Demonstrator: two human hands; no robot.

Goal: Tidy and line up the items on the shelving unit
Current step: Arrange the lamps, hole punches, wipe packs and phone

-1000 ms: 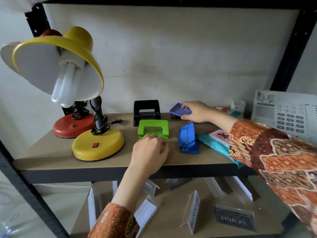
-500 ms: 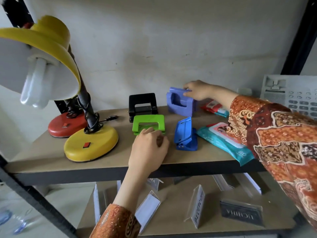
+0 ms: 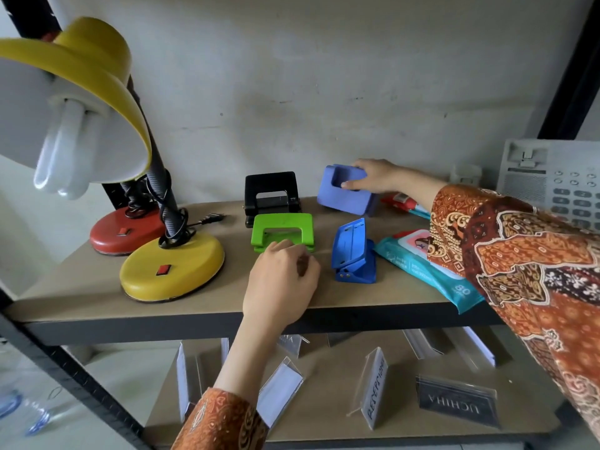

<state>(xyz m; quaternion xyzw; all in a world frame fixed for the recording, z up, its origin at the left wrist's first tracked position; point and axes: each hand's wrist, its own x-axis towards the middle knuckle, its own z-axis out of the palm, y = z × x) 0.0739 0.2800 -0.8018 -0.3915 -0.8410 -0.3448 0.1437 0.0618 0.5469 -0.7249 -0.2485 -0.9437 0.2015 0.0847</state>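
**Punches on the shelf: stiff, blocky, easy to grip**

Punches look rigid and compact, likely plastic over metal with some heft, so none should flex or crush. The right hand (image 3: pixel 373 177) grips the periwinkle hole punch (image 3: pixel 345 198) at the back of the shelf (image 3: pixel 81 287), thumb in its handle opening, fingers curled over the top edge; it sits tilted, at 1 o'clock from the green hole punch (image 3: pixel 281 231). That handle opening seems the surest hold. The left hand (image 3: pixel 281 280) rests at 6 o'clock of the green one, fingers curled loosely, apparently holding nothing, though the fingertips are turned away. The blue hole punch (image 3: pixel 354 254) lies tipped on its side and may spring or roll; the black hole punch (image 3: pixel 272 196) stands at 12 o'clock. The sleeve covers part of the wipes packet (image 3: pixel 422 271), and whatever red lies behind the forearm cannot be made out.
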